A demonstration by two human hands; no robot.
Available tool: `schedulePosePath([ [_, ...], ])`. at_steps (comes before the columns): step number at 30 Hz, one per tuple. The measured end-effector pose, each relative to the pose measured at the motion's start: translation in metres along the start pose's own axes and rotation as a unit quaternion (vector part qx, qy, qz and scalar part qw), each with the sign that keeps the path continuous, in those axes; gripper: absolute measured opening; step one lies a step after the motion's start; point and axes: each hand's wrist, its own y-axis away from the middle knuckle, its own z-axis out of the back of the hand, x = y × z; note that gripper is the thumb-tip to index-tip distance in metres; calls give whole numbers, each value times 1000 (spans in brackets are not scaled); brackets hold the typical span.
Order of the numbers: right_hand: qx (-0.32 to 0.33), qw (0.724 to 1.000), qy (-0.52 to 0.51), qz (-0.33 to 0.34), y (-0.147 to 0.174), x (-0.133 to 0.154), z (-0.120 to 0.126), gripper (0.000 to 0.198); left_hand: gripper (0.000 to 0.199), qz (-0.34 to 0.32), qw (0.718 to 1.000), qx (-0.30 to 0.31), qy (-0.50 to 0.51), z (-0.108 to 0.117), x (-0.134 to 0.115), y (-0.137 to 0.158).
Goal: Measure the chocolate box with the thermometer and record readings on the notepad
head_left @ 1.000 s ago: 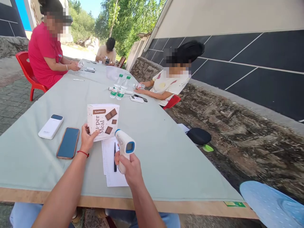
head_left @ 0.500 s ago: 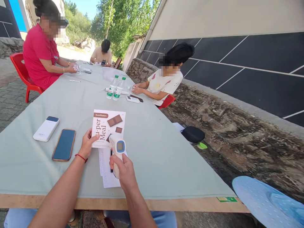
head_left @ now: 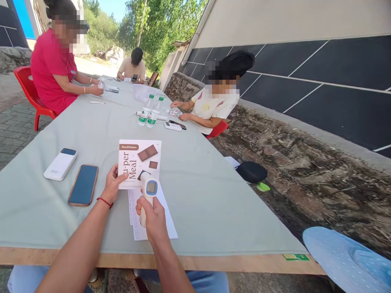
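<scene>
My left hand (head_left: 114, 183) grips the left edge of a white and brown box (head_left: 145, 156) with chocolate pictures and the words "NutriMotion" and "Meal". Its thumb covers part of the lettering. In my right hand (head_left: 154, 213) is a white infrared thermometer (head_left: 146, 201) with a blue-rimmed display, fingers wrapped round its handle. The thermometer's head overlaps the lower part of the box in view; whether they touch I cannot tell. Under both hands lie white paper sheets (head_left: 166, 228) on the table, one with small printed or written lines.
Left of my hands lie a smartphone (head_left: 83, 185) and a white power bank (head_left: 61, 165). Two water bottles (head_left: 150, 112) stand farther up the cloth-covered table (head_left: 214, 211). Three people sit around it. A light blue dotted hat (head_left: 345, 256) is at the near right corner.
My right hand has shifted slightly left with the thermometer, uncovering more of the paper's right side. The box stays in my left hand, almost unmoved.
</scene>
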Motion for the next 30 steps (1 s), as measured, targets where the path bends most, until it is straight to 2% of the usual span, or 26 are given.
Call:
schedulePosePath([
  [21, -4, 1000, 21, -16, 1, -1, 1, 27, 61, -6, 1000, 11, -4, 0, -2, 2],
  [25, 3, 1000, 17, 14, 5, 13, 2, 28, 62, -23, 999, 16, -15, 1, 0, 0],
  [30, 37, 995, 12, 91, 19, 54, 3, 30, 68, -77, 996, -4, -44, 3, -1, -6],
])
